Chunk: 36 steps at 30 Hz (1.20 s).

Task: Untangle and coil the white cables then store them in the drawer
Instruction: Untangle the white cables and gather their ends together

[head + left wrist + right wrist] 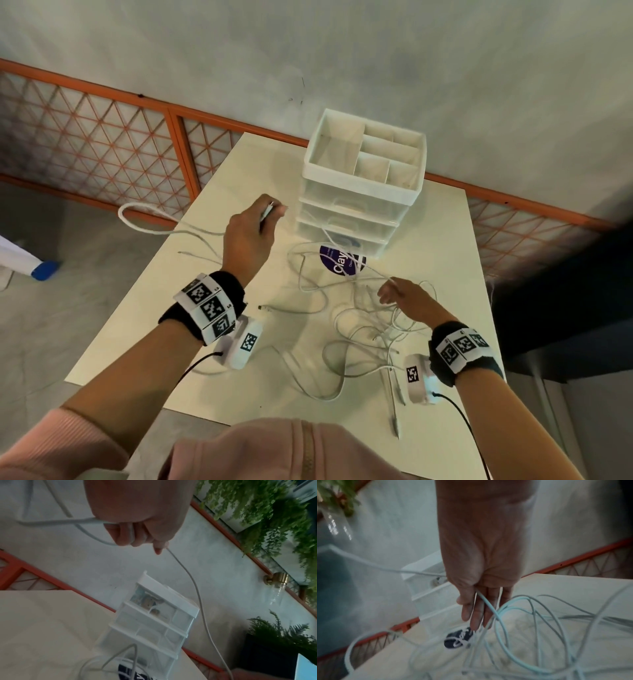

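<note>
Several white cables (pixel 359 329) lie tangled on the cream table (pixel 144 329), in front of a white three-drawer unit (pixel 356 202) whose drawers are closed. My left hand (pixel 267 214) is raised left of the unit. It grips one white cable (pixel 199 599) in a fist (pixel 135 536), a plug end sticking out by the fingertips. That cable loops out past the table's left edge and also runs down toward my right hand (pixel 390 291). The right hand hovers over the tangle and pinches the cable (pixel 488 604) between thumb and straight fingers (pixel 476 615).
A round purple sticker (pixel 337 262) lies on the table before the unit, whose top is an open divided tray (pixel 370 150). Loose plug ends (pixel 396 425) reach the front edge. An orange lattice fence (pixel 102 144) runs behind. Plants (pixel 274 513) hang on the wall.
</note>
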Each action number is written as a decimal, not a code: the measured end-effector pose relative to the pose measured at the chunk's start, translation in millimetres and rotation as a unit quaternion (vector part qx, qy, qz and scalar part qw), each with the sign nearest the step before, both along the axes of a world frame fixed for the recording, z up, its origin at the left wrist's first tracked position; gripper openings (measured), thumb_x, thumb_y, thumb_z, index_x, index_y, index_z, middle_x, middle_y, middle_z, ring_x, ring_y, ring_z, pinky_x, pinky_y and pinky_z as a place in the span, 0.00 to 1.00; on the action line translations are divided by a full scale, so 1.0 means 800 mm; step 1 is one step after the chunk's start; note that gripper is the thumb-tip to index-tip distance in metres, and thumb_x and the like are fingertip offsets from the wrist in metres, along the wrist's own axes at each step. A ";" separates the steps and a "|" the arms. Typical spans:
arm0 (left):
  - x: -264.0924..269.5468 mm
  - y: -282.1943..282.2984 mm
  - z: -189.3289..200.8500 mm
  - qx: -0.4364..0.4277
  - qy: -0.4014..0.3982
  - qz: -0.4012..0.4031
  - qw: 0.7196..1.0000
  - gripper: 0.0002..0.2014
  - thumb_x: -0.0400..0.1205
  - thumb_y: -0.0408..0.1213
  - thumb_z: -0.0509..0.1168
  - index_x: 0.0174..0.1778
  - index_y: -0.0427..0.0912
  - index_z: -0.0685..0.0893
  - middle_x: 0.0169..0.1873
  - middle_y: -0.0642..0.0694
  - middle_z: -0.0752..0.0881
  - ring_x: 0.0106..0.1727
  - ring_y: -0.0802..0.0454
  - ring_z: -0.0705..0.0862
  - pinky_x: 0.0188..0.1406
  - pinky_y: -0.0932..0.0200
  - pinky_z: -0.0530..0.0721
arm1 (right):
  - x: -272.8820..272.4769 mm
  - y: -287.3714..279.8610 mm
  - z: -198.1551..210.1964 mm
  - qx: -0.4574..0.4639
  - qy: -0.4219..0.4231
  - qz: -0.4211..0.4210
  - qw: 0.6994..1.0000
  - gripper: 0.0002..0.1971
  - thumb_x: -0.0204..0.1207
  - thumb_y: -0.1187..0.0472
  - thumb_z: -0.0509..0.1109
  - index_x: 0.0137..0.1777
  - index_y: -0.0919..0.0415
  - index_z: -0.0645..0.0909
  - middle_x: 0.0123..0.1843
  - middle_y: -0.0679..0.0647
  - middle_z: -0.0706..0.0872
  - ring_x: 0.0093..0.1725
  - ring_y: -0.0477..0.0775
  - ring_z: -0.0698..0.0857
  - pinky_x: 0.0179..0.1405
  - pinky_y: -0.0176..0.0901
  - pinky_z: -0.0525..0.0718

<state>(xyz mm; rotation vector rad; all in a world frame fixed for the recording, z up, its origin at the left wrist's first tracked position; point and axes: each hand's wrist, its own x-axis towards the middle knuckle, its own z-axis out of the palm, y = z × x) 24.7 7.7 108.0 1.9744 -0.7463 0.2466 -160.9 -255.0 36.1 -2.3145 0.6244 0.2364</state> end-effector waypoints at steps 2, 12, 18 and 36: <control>0.006 0.004 -0.019 0.055 0.049 0.025 0.997 0.08 0.83 0.41 0.63 0.50 0.40 0.83 0.27 0.49 0.80 0.36 0.37 0.83 0.34 0.55 0.74 | 0.005 0.002 0.019 0.017 -0.074 -0.033 0.997 0.12 0.85 0.68 0.56 0.44 0.62 0.79 0.36 0.52 0.86 0.38 0.50 0.85 0.48 0.42 0.82; -0.047 -0.031 0.000 0.062 0.077 -0.197 0.975 0.18 0.81 0.50 0.64 0.67 0.52 0.77 0.18 0.51 0.65 0.21 0.54 0.66 0.24 0.64 0.65 | 0.040 0.073 0.174 0.017 -0.136 0.084 0.987 0.13 0.85 0.57 0.58 0.50 0.61 0.83 0.23 0.38 0.78 0.23 0.36 0.73 0.26 0.24 0.69; -0.037 -0.017 -0.010 0.180 0.043 -0.204 0.961 0.14 0.84 0.50 0.59 0.39 0.46 0.78 0.18 0.52 0.73 0.22 0.55 0.74 0.28 0.56 0.72 | 0.022 0.100 0.193 0.078 -0.128 0.102 0.984 0.19 0.86 0.54 0.56 0.50 0.63 0.87 0.20 0.32 0.76 0.23 0.37 0.71 0.26 0.21 0.68; -0.036 0.084 -0.070 0.393 0.303 -0.259 0.829 0.14 0.71 0.53 0.75 0.40 0.45 0.92 0.17 0.54 0.65 0.18 0.60 0.67 0.23 0.67 0.62 | 0.046 0.100 0.006 -0.008 0.140 0.163 0.977 0.12 0.77 0.68 0.66 0.56 0.59 0.87 0.59 0.59 0.88 0.56 0.53 0.84 0.47 0.33 0.74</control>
